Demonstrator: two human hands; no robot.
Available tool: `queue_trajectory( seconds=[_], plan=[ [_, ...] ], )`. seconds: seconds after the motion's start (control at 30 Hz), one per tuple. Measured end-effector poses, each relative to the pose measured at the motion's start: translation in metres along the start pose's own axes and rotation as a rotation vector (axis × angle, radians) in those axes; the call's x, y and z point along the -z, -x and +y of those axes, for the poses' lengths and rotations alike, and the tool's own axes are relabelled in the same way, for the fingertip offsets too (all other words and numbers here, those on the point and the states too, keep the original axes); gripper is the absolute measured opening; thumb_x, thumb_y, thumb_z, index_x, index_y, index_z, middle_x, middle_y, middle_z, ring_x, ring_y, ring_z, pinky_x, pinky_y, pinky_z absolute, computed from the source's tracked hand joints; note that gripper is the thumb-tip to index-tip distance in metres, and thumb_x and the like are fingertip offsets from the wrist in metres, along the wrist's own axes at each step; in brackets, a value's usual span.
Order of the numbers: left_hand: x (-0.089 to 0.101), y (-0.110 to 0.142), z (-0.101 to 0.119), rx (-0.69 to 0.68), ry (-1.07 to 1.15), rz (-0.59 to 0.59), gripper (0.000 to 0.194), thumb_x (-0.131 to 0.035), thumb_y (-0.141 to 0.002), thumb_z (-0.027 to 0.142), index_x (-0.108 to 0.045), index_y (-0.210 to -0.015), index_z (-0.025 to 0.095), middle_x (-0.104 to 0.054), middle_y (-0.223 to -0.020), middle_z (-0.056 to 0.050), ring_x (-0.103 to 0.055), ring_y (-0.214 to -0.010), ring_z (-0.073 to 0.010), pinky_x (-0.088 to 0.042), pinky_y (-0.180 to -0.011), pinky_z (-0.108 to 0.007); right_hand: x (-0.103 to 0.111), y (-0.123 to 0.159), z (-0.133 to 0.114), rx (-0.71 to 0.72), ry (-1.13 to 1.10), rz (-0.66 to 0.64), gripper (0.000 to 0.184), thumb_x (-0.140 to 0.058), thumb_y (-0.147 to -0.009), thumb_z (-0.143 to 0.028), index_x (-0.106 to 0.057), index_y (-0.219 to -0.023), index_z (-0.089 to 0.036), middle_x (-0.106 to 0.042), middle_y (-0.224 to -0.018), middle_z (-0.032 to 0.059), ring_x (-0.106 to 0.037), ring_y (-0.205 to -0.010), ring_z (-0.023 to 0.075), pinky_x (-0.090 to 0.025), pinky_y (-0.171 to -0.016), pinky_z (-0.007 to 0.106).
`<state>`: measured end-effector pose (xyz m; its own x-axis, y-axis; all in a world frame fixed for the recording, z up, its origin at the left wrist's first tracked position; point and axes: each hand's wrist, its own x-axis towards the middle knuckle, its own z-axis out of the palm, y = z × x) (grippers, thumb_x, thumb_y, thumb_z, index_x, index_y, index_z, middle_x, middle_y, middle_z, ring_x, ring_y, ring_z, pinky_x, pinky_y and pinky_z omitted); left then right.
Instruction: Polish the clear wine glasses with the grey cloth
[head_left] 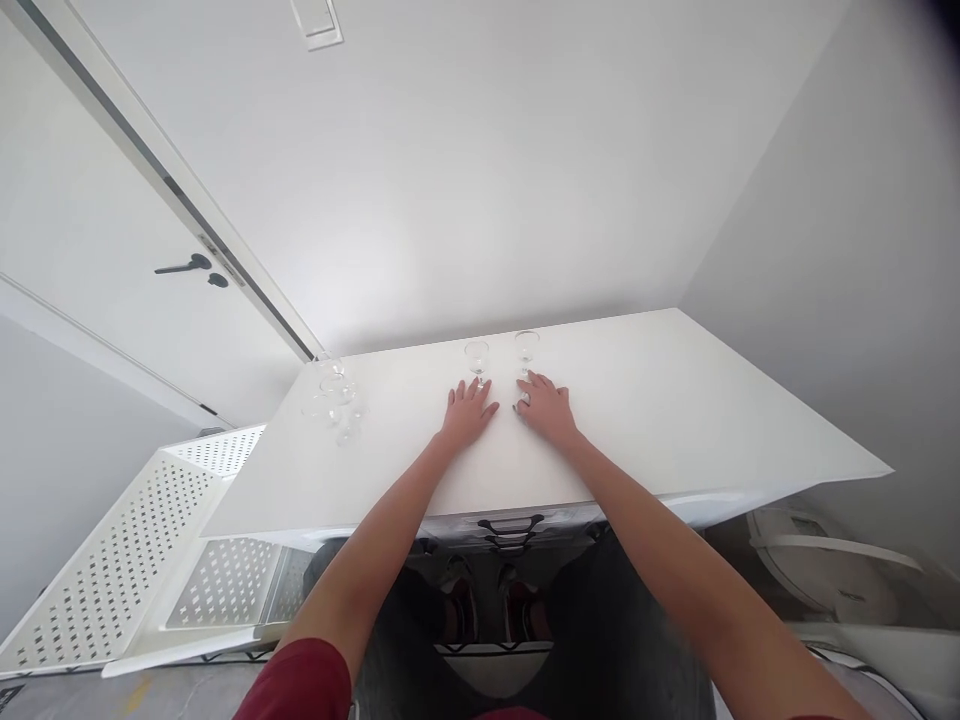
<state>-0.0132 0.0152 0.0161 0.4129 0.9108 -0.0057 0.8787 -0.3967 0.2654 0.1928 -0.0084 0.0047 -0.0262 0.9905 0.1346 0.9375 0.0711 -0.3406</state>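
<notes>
Two clear stemmed glasses stand upright near the middle of the white tabletop (405, 455). My left hand (466, 412) lies with fingers spread at the foot of the left glass (477, 355), its fingertips at or over the base. Beside it, my right hand (549, 405) rests with fingers apart at the foot of the right glass (527, 347). Fingers partly cover both bases, so the exact contact is hard to see. At the left end of the table is a cluster of several clear glasses (335, 390), their outlines faint against the white.
Drawers with dark handles (511, 525) are below the front edge. A white perforated container (120, 560) stands at the left, by a door with a black handle (184, 265). A rounded white appliance (821, 565) sits low at the right. White walls border the table.
</notes>
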Motion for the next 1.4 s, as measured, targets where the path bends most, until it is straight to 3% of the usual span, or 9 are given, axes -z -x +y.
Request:
queue_trajectory(
  seconds=[0.17, 0.43, 0.6, 0.83, 1.03, 1.17, 1.27, 1.33, 1.4],
  plan=[
    [-0.001, 0.033, -0.006, 0.024, 0.005, 0.006, 0.067, -0.023, -0.104, 0.057, -0.03, -0.161, 0.023, -0.026, -0.17, -0.011, -0.016, -0.158, -0.0346, -0.015, -0.126, -0.058, 0.002, 0.011, -0.009, 0.082, -0.02, -0.016, 0.051, -0.038, -0.096, -0.029, -0.054, -0.144, -0.024, -0.036, -0.165, 0.01, -0.034, -0.148, 0.0292, -0.031, -0.107, 0.049],
    [0.003, 0.178, -0.055, 0.179, -0.069, 0.176, 0.062, -0.032, -0.104, 0.051, -0.039, -0.158, 0.022, -0.038, -0.164, -0.013, -0.028, -0.155, -0.0309, -0.021, -0.126, -0.052, -0.014, 0.026, -0.064, 0.32, -0.074, -0.116, 0.053, -0.046, -0.093, -0.029, -0.055, -0.145, -0.027, -0.035, -0.166, 0.007, -0.033, -0.149, 0.0306, -0.03, -0.107, 0.049],
    [0.013, 0.232, -0.094, 0.36, -0.123, 0.329, 0.056, -0.034, -0.104, 0.045, -0.049, -0.151, 0.02, -0.048, -0.157, -0.014, -0.041, -0.147, -0.0317, -0.032, -0.12, -0.05, -0.03, 0.031, -0.118, 0.456, -0.134, -0.178, 0.053, -0.047, -0.092, -0.028, -0.056, -0.144, -0.029, -0.037, -0.165, 0.0054, -0.033, -0.148, 0.0328, -0.03, -0.107, 0.051],
    [0.026, 0.25, -0.147, 0.646, -0.156, 0.461, 0.059, -0.039, -0.101, 0.048, -0.05, -0.15, 0.015, -0.05, -0.152, -0.02, -0.042, -0.143, -0.0377, -0.031, -0.118, -0.057, -0.043, 0.036, -0.183, 0.626, -0.207, -0.308, 0.054, -0.052, -0.09, -0.03, -0.056, -0.144, -0.034, -0.038, -0.164, 0.0004, -0.031, -0.147, 0.0339, -0.029, -0.109, 0.051],
    [0.038, 0.231, -0.181, 0.723, -0.136, 0.398, 0.061, -0.037, -0.101, 0.049, -0.047, -0.152, 0.017, -0.043, -0.159, -0.018, -0.036, -0.147, -0.0375, -0.026, -0.12, -0.059, -0.054, 0.026, -0.22, 0.711, -0.245, -0.365, 0.053, -0.053, -0.089, -0.029, -0.058, -0.142, -0.037, -0.039, -0.163, -0.0038, -0.032, -0.144, 0.0344, -0.03, -0.108, 0.051],
    [0.042, 0.228, -0.18, 0.713, -0.124, 0.427, 0.059, -0.037, -0.102, 0.048, -0.046, -0.154, 0.021, -0.031, -0.165, -0.019, -0.036, -0.146, -0.0405, -0.026, -0.119, -0.061, -0.053, 0.03, -0.232, 0.762, -0.264, -0.357, 0.05, -0.052, -0.091, -0.029, -0.057, -0.141, -0.032, -0.039, -0.164, 0.0014, -0.035, -0.141, 0.0337, -0.031, -0.108, 0.05],
    [0.043, 0.241, -0.168, 0.664, -0.044, 0.537, 0.054, -0.041, -0.102, 0.045, -0.051, -0.15, 0.022, -0.025, -0.165, -0.02, -0.042, -0.142, -0.0405, -0.033, -0.115, -0.06, -0.045, 0.04, -0.22, 0.729, -0.312, -0.273, 0.049, -0.05, -0.094, -0.028, -0.053, -0.142, -0.025, -0.045, -0.157, 0.0092, -0.042, -0.134, 0.0307, -0.035, -0.107, 0.047],
    [0.044, 0.256, -0.153, 0.612, 0.048, 0.684, 0.049, -0.042, -0.102, 0.044, -0.06, -0.139, 0.018, -0.037, -0.157, -0.022, -0.046, -0.138, -0.0375, -0.039, -0.112, -0.056, -0.038, 0.048, -0.205, 0.617, -0.361, -0.204, 0.038, -0.047, -0.096, -0.029, -0.059, -0.131, -0.022, -0.055, -0.139, 0.0126, -0.048, -0.123, 0.0296, -0.04, -0.104, 0.045],
    [0.044, 0.269, -0.13, 0.555, 0.19, 0.852, 0.042, -0.044, -0.101, 0.043, -0.068, -0.123, 0.016, -0.054, -0.139, -0.02, -0.053, -0.131, -0.0324, -0.044, -0.11, -0.049, -0.031, 0.057, -0.193, 0.389, -0.494, -0.156, 0.033, -0.04, -0.1, -0.036, -0.064, -0.117, -0.021, -0.059, -0.121, 0.0131, -0.052, -0.112, 0.0286, -0.044, -0.099, 0.044]
  ],
)
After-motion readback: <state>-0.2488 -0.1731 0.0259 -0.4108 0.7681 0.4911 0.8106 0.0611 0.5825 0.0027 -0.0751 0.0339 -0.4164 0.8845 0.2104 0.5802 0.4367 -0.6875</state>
